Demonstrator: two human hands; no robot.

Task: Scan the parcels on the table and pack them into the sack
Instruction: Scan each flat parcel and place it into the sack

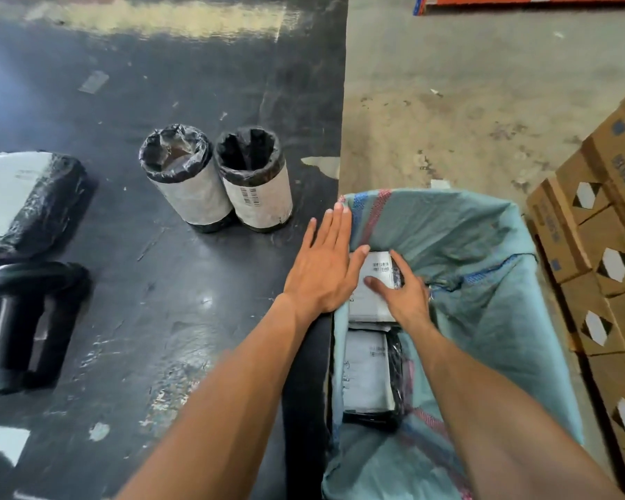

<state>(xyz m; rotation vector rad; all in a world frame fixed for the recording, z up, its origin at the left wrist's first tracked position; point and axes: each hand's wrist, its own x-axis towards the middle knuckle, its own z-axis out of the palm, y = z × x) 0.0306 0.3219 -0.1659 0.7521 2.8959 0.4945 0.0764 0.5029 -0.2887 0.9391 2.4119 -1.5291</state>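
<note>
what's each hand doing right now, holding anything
Left hand: open, flat at the sack's rim, holding nothing.
Right hand: closed on the labelled parcel inside the sack.

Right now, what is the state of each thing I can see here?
sack: open, beside table
parcel: in sack, right hand on it
left hand: flat, empty, fingers spread
two cylindrical parcels: upright on table
flat parcel: lying on table
scanner: lying on table

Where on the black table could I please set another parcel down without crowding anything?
Bare patches: between the black handheld scanner and the left hand, and behind the two upright paper-wrapped cylinders. Crowded: the left edge by the flat black-wrapped parcel, and the green woven sack.
</note>
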